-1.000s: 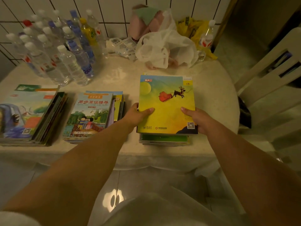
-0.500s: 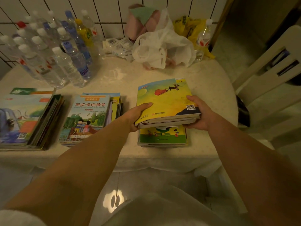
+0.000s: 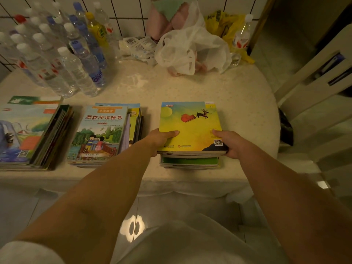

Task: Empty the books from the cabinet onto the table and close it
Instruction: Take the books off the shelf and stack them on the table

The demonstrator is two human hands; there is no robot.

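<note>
Yellow-covered books point(image 3: 191, 128) sit gripped at both sides, left hand point(image 3: 162, 139) and right hand point(image 3: 229, 142) with thumbs on top, fingers curled beneath, over the green-edged pile point(image 3: 189, 162) at the counter point(image 3: 209, 88) edge. Uneven release could slide them floorward.

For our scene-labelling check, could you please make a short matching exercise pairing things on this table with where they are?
Things:
1. yellow reindeer book
2. water bottles
3. white plastic bag
4. yellow bag

Places:
A. far right, by the wall
B. far left corner
C. gripped by left hand and right hand
D. far middle

Pairs: 1-C, 2-B, 3-D, 4-A
</note>
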